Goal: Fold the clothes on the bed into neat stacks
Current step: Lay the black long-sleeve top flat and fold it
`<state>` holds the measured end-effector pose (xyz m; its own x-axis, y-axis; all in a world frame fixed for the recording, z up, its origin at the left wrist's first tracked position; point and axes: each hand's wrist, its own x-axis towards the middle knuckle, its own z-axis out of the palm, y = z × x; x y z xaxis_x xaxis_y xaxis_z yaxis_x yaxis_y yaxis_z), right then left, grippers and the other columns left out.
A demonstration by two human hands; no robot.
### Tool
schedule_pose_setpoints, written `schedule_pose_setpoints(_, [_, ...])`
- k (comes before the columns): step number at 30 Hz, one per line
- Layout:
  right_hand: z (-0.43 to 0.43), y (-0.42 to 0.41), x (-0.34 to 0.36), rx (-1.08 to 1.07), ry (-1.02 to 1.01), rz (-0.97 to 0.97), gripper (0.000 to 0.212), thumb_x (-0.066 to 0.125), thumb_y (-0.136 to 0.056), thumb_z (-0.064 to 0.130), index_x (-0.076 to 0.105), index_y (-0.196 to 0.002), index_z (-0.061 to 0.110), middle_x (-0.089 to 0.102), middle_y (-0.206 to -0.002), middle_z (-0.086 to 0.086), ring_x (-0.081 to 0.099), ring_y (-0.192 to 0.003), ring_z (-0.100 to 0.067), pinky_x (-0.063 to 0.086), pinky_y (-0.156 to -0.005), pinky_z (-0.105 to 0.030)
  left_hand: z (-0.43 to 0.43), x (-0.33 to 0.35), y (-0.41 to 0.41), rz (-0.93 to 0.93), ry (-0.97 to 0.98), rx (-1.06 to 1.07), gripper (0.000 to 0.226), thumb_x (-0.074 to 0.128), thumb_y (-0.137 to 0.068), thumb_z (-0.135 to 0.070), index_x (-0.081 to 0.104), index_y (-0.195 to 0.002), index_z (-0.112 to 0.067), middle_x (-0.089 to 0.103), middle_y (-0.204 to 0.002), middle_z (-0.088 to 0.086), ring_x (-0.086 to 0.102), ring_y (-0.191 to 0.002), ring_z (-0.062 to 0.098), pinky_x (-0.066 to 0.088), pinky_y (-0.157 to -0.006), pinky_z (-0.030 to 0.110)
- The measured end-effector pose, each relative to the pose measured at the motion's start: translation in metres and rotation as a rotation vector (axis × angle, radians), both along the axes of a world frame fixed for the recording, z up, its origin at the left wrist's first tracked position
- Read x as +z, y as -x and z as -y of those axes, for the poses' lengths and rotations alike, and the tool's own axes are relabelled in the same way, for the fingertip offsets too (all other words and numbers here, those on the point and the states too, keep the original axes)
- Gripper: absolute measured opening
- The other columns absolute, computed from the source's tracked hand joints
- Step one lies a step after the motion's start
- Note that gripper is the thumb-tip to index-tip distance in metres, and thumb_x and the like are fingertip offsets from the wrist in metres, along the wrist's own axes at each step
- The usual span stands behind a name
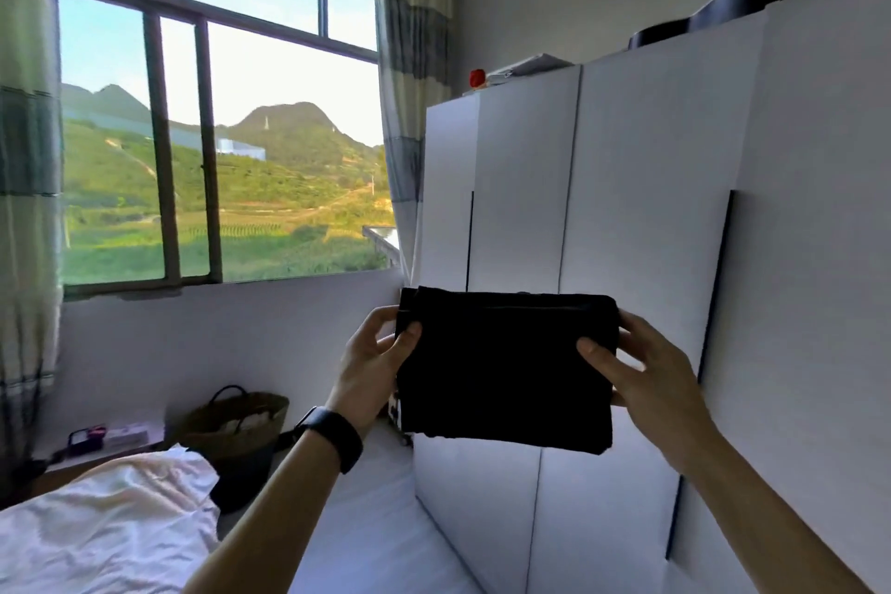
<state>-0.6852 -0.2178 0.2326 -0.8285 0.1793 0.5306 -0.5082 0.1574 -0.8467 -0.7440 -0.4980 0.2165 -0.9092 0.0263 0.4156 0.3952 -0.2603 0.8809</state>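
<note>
A folded black garment (506, 367) is held up in the air in front of the white wardrobe (627, 207). My left hand (373, 362) grips its left edge, thumb on the near face and fingers behind. My right hand (641, 371) grips its right edge the same way. A black band sits on my left wrist. The bed (106, 531) with its white cover lies at the lower left, and I see no other clothes on it in this view.
The wardrobe doors are shut and fill the right side. A woven basket (236, 424) stands on the floor past the bed, beside a low table (111, 441) with small items. A wide window (217, 135) with curtains lies ahead left.
</note>
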Motion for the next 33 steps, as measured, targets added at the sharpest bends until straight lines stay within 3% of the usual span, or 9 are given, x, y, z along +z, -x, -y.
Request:
schedule_pose_setpoints(3, [-0.009,0.061,0.001,0.054,0.001,0.0,0.04,0.078,-0.086,0.021,0.065,-0.111,0.049,0.072,-0.102,0.029,0.072,-0.091,0.001,0.06,-0.065,-0.02,-0.004,-0.003,0.041,0.028,0.009,0.06,0.022,0.065,-0.092,-0.023,0.062,-0.112,-0.016,0.076,-0.094,0.01,0.066,-0.078,0.021,0.053,-0.07,0.036])
schedule_pose_setpoints(7, [-0.009,0.144,-0.014,0.168,0.002,0.022,0.039,0.08,-0.081,0.025,0.069,-0.105,0.054,0.073,-0.103,0.026,0.072,-0.092,-0.001,0.061,-0.066,-0.023,0.002,-0.021,0.09,0.06,0.019,0.157,0.029,0.07,-0.082,-0.034,0.064,-0.108,-0.023,0.076,-0.096,0.012,0.072,-0.078,0.023,0.058,-0.063,0.035])
schedule_pose_setpoints(10, [0.001,0.209,-0.031,0.293,-0.011,0.045,0.039,0.081,-0.08,0.026,0.071,-0.102,0.056,0.074,-0.103,0.023,0.074,-0.089,-0.005,0.06,-0.063,-0.023,0.013,-0.041,0.121,0.054,0.013,0.282,0.025,0.069,-0.085,-0.03,0.065,-0.109,-0.021,0.076,-0.095,0.012,0.073,-0.08,0.024,0.059,-0.061,0.035])
schedule_pose_setpoints(14, [0.024,0.281,-0.053,0.427,-0.031,0.067,0.039,0.08,-0.079,0.027,0.068,-0.112,0.044,0.075,-0.103,0.022,0.075,-0.086,-0.006,0.06,-0.064,-0.022,0.023,-0.065,0.148,0.075,0.008,0.488,0.02,0.065,-0.095,-0.018,0.063,-0.113,-0.012,0.076,-0.096,0.005,0.073,-0.087,0.019,0.061,-0.071,0.036])
schedule_pose_setpoints(18, [0.067,0.341,-0.09,0.603,-0.071,0.14,0.034,0.077,-0.083,0.022,0.07,-0.112,0.038,0.077,-0.101,0.014,0.076,-0.083,-0.009,0.059,-0.063,-0.02,0.037,-0.113,0.151,0.181,-0.04,0.688,0.016,0.065,-0.095,-0.017,0.064,-0.111,-0.013,0.07,-0.083,-0.002,0.067,-0.077,0.013,0.057,-0.069,0.031])
schedule_pose_setpoints(23, [0.147,0.387,-0.166,0.855,-0.178,0.303,0.03,0.075,-0.082,0.013,0.073,-0.107,0.03,0.078,-0.1,-0.001,0.076,-0.082,-0.013,0.06,-0.065,-0.021,0.072,-0.195,0.133,0.371,-0.166,0.911,0.012,0.066,-0.095,-0.016,0.063,-0.106,-0.015,0.065,-0.067,-0.002,0.059,-0.056,0.009,0.048,-0.05,0.023])
schedule_pose_setpoints(28, [0.244,0.411,-0.246,1.028,-0.33,0.462,0.03,0.076,-0.089,0.016,0.073,-0.108,0.039,0.078,-0.105,0.005,0.076,-0.091,-0.014,0.059,-0.067,-0.021,0.117,-0.276,0.125,0.534,-0.327,1.156,0.008,0.065,-0.095,-0.008,0.065,-0.102,-0.012,0.075,-0.084,-0.003,0.07,-0.081,0.014,0.054,-0.075,0.032])
schedule_pose_setpoints(33, [0.336,0.424,-0.318,1.119,-0.47,0.565,0.028,0.074,-0.093,0.017,0.07,-0.114,0.035,0.077,-0.105,0.009,0.073,-0.098,-0.012,0.057,-0.079,-0.035,0.174,-0.349,0.118,0.734,-0.337,1.321,0.012,0.07,-0.093,-0.015,0.067,-0.105,-0.015,0.073,-0.104,0.006,0.069,-0.096,0.018,0.054,-0.087,0.034])
